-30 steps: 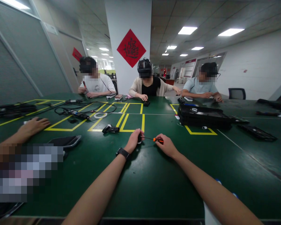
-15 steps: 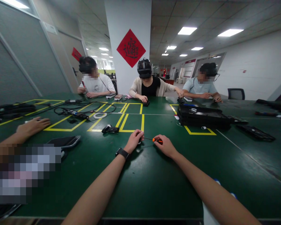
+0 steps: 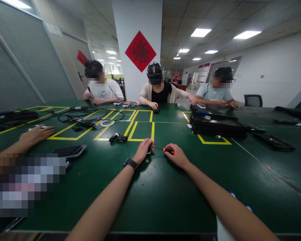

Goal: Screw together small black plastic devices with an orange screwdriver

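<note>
My right hand (image 3: pixel 177 155) is closed around the orange-and-black handle of a screwdriver (image 3: pixel 169 151). Its thin shaft points left, and the tip meets a small dark object (image 3: pixel 149 149) with a pale underside. That object is pinched in the fingers of my left hand (image 3: pixel 142 150), which hide most of it, so its kind does not show. Both hands are just above the green table (image 3: pixel 150 197), a short way apart. A black watch (image 3: pixel 131 163) is on my left wrist.
Small black parts (image 3: pixel 118 138) lie beyond my left hand. Cables (image 3: pixel 84 122) and a white ring (image 3: pixel 107 124) are further left. A black case (image 3: pixel 217 124) stands at right. A co-worker's hand (image 3: pixel 37 134) rests at left; several people sit around the table.
The small dark object has turned slightly in my left fingers, and more of it shows. My right hand stays on the screwdriver in nearly the same place.
</note>
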`<action>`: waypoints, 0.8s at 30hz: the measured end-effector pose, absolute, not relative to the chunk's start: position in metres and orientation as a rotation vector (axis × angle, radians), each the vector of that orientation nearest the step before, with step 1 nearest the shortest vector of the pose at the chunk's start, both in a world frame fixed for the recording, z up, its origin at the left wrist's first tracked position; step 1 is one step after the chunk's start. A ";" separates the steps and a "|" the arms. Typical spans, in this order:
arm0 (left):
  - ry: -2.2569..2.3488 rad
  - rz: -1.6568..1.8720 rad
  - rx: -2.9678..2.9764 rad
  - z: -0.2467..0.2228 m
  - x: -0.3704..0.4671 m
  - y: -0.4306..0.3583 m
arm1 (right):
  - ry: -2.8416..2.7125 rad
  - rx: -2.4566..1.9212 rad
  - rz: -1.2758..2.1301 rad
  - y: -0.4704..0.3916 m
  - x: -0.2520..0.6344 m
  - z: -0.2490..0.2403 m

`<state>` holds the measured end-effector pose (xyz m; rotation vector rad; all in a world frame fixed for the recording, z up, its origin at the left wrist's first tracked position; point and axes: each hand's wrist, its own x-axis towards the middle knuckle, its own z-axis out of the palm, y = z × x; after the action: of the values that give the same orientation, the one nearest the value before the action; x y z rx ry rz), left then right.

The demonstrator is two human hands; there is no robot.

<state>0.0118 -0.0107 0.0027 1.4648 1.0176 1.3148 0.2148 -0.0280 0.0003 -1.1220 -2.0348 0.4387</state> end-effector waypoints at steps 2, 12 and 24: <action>1.006 1.315 1.463 0.002 0.011 -0.010 | -2.053 -1.124 0.434 -0.027 0.215 0.000; 0.937 1.318 1.413 -0.003 0.010 -0.008 | -2.041 -1.065 0.422 -0.028 0.215 0.002; 0.968 1.328 1.391 -0.003 0.012 -0.006 | -2.062 -1.064 0.445 -0.024 0.215 -0.001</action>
<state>0.0120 -0.0063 -0.0032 1.3908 0.9680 1.3280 0.2154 -0.0240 -0.0006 -1.0638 -2.0623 0.4445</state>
